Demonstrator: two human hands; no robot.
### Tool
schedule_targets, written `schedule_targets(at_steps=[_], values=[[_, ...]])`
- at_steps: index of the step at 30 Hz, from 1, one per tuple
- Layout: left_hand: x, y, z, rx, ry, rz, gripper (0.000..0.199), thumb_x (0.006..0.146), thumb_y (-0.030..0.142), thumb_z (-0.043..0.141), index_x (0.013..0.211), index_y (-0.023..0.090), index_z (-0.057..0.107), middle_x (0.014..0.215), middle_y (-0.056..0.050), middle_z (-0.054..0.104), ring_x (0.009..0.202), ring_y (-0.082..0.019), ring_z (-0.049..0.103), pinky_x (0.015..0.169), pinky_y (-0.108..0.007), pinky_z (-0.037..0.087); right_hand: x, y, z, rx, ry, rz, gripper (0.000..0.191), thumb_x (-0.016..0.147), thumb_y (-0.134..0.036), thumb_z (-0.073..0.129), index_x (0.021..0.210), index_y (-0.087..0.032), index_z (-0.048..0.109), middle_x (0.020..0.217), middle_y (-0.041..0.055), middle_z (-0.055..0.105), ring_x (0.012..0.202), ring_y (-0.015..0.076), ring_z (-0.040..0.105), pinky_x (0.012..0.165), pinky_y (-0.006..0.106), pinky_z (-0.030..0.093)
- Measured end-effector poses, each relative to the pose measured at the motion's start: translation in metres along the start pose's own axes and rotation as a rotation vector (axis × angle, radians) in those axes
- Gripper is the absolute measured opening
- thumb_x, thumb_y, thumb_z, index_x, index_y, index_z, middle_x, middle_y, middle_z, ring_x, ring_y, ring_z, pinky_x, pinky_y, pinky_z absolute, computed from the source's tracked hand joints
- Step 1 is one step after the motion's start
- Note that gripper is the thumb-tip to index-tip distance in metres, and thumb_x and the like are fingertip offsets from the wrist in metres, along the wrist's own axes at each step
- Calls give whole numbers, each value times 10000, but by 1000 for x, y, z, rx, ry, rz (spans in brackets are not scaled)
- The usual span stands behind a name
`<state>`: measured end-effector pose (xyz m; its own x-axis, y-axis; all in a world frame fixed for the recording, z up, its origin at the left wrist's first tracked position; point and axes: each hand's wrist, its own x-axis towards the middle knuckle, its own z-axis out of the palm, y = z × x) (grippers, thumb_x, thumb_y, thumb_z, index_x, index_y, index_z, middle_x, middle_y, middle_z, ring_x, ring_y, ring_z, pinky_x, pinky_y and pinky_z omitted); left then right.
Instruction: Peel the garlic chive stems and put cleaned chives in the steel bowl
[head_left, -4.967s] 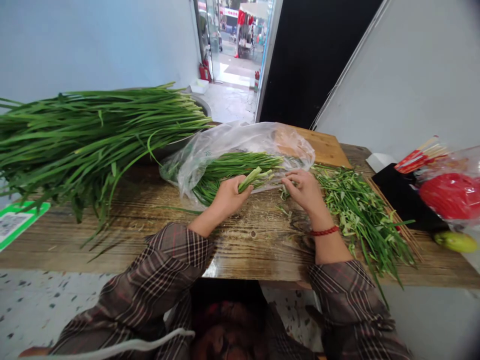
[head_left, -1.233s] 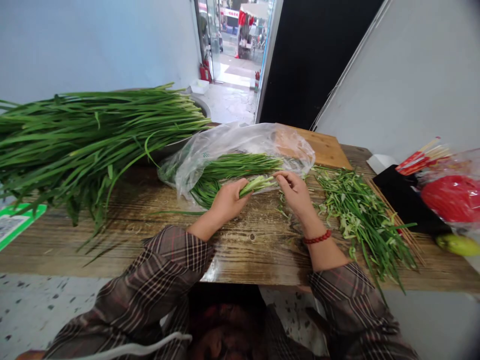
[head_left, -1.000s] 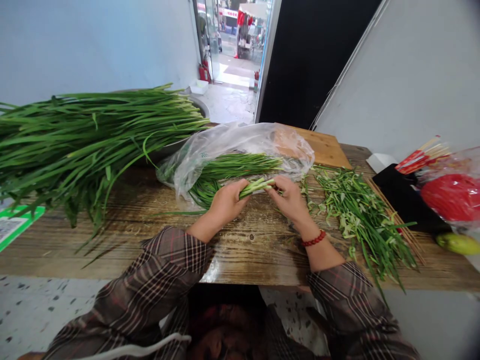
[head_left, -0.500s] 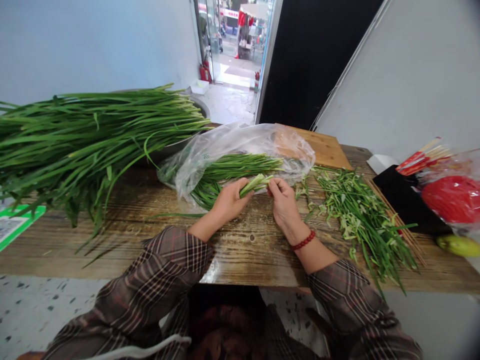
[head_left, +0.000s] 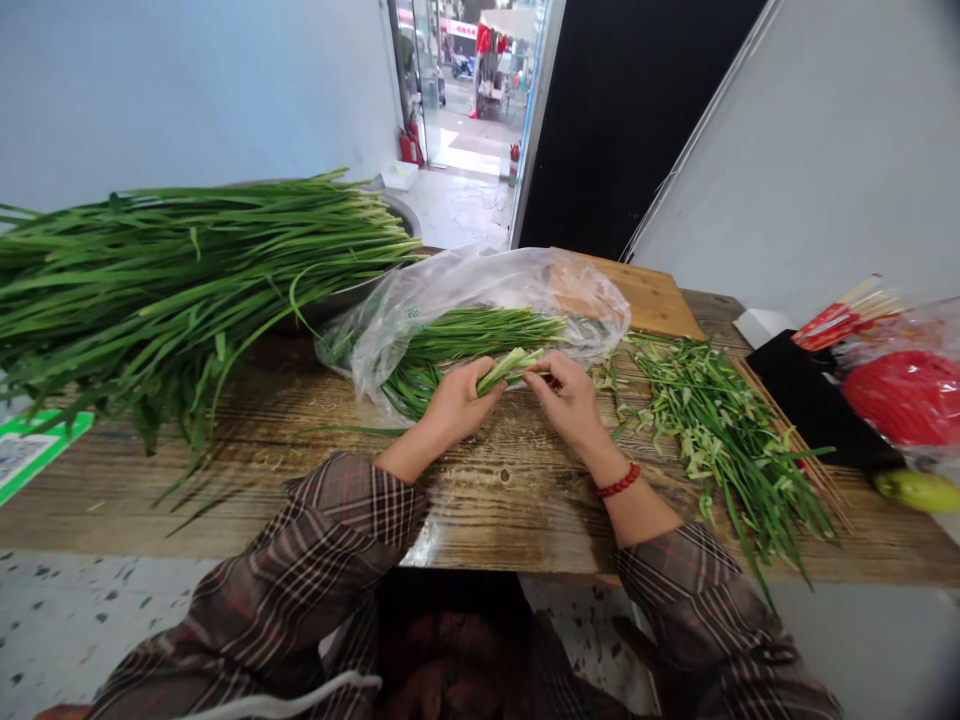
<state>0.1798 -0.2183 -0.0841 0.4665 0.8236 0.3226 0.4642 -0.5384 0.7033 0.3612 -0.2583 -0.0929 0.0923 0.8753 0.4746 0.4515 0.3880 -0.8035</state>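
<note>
My left hand [head_left: 459, 405] is closed around a few garlic chives [head_left: 501, 370], their pale stem ends pointing right. At those ends, my right hand [head_left: 568, 395] pinches with thumb and forefinger; it wears a red bead bracelet. What exactly lies between these fingertips is too small to make out. Just behind both hands, a clear plastic bag [head_left: 367, 352] lies open with a bundle of garlic chives [head_left: 480, 330] in it. To the right spreads a loose heap of trimmed leaves and scraps [head_left: 720, 430].
A large pile of garlic chives [head_left: 187, 260] overhangs a metal basin [head_left: 405, 212] at left. A wooden board [head_left: 645, 295] lies at the back. On the right are a black chopstick box [head_left: 810, 400], a red bagged item [head_left: 904, 395] and a yellow-green fruit [head_left: 915, 490].
My right hand has shifted slightly, its wrist moving right and its fingertips left toward the stem ends. My left hand keeps its hold on the garlic chives almost in place.
</note>
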Motion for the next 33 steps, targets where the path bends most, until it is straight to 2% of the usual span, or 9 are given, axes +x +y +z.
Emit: schedule_targets(at_steps=[3, 8, 12, 16, 20, 23, 27, 30, 33], values=[[0, 0, 0, 10, -1, 4, 123, 855, 254, 543, 764, 172, 537, 716, 14, 555, 702, -147, 515, 659, -252, 385, -4, 1, 14, 96, 99, 87, 160, 850, -343, 605, 752, -225, 647, 757, 2, 589, 724, 157, 518, 680, 285, 383], [1, -3, 2, 3, -14, 25, 138, 871, 281, 526, 803, 167, 565, 761, -4, 592, 735, -156, 542, 688, -258, 417, -6, 0, 29, 432, 214, 330, 204, 778, -395, 669, 744, -200, 623, 669, -30, 540, 636, 123, 450, 638, 264, 361], [1, -7, 2, 11, -8, 19, 135, 862, 281, 525, 799, 171, 571, 750, 1, 597, 724, -154, 544, 684, -253, 418, 3, 10, 10, 547, 353, 392, 297, 728, -468, 709, 719, -202, 577, 652, -43, 512, 585, 96, 413, 581, 245, 344], [2, -7, 0, 13, 78, -40, 123, 851, 275, 551, 811, 167, 593, 735, 1, 619, 697, -155, 552, 663, -255, 415, 12, 28, -19, 529, 468, 415, 391, 700, -569, 698, 673, -201, 569, 623, -40, 532, 555, 90, 440, 559, 239, 362], [3, -6, -2, -48, 150, -54, 210, 830, 342, 621, 921, 154, 647, 842, -36, 697, 781, -195, 616, 735, -289, 456, 17, 43, -30, 263, 379, 374, 391, 784, -564, 595, 701, -187, 652, 693, 11, 634, 668, 135, 556, 651, 268, 428], [2, -6, -3, -63, 176, -65, 214, 852, 347, 593, 871, 146, 663, 809, -44, 706, 778, -210, 633, 735, -301, 470, 25, 54, -32, -35, 253, 181, 279, 830, -418, 570, 928, -201, 715, 949, 48, 714, 895, 189, 618, 833, 333, 456], [2, -7, -2, -92, 220, -43, 206, 884, 331, 551, 904, 161, 667, 852, -42, 717, 804, -213, 646, 732, -302, 481, 41, 66, -32, -380, 88, 9, 246, 867, -268, 508, 977, -205, 718, 1047, 92, 718, 1016, 243, 608, 957, 413, 417], [2, -8, -2, -117, 218, -43, 200, 901, 321, 530, 899, 167, 657, 769, -29, 690, 740, -192, 629, 714, -293, 482, 46, 70, -29, -576, 25, -2, 241, 855, -221, 538, 1019, -197, 713, 1102, 121, 704, 1066, 268, 575, 996, 437, 375], [1, -8, -2, -112, 202, -55, 222, 913, 332, 513, 826, 166, 633, 689, -18, 639, 685, -175, 598, 691, -284, 473, 43, 70, -29, -663, 26, 51, 178, 847, -266, 588, 940, -203, 726, 1014, 118, 712, 1027, 280, 562, 969, 447, 366]])
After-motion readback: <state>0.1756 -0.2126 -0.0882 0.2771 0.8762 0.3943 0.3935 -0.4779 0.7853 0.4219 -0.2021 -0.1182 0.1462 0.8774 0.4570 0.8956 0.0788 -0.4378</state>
